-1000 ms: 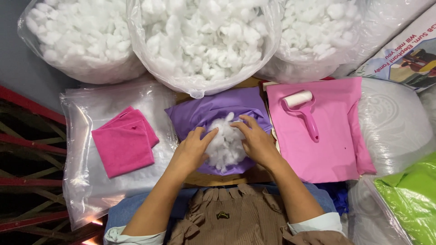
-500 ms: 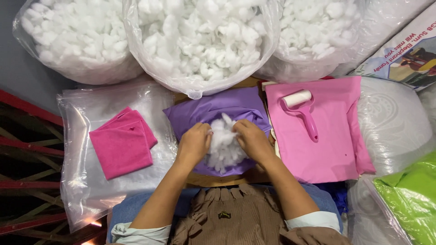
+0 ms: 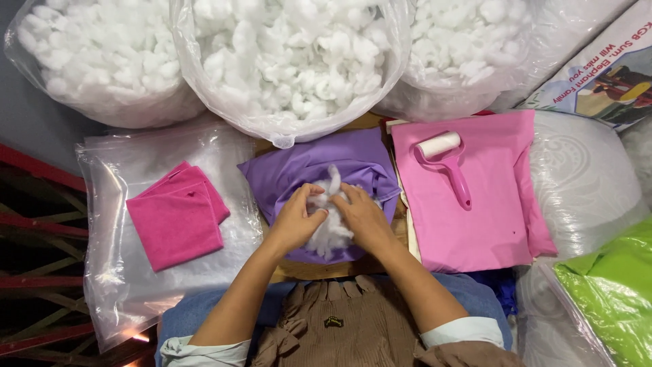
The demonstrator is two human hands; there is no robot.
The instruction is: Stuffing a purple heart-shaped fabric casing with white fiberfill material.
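Observation:
A purple fabric cover (image 3: 319, 166) lies in front of me with a clump of white stuffing (image 3: 329, 234) at its opening. My left hand (image 3: 295, 221) and my right hand (image 3: 363, 214) both press on the stuffing, fingers curled into it, close together. The far part of the clump pokes up between my fingertips.
Three big clear bags of white stuffing (image 3: 292, 61) stand at the back. A folded pink cloth (image 3: 176, 217) lies on a clear plastic bag (image 3: 122, 170) at left. A pink lint roller (image 3: 448, 163) rests on pink fabric (image 3: 475, 224) at right. A green bag (image 3: 611, 292) sits lower right.
My hands have drawn closer together over the stuffing and pushed it further into the purple cover; less white fluff shows.

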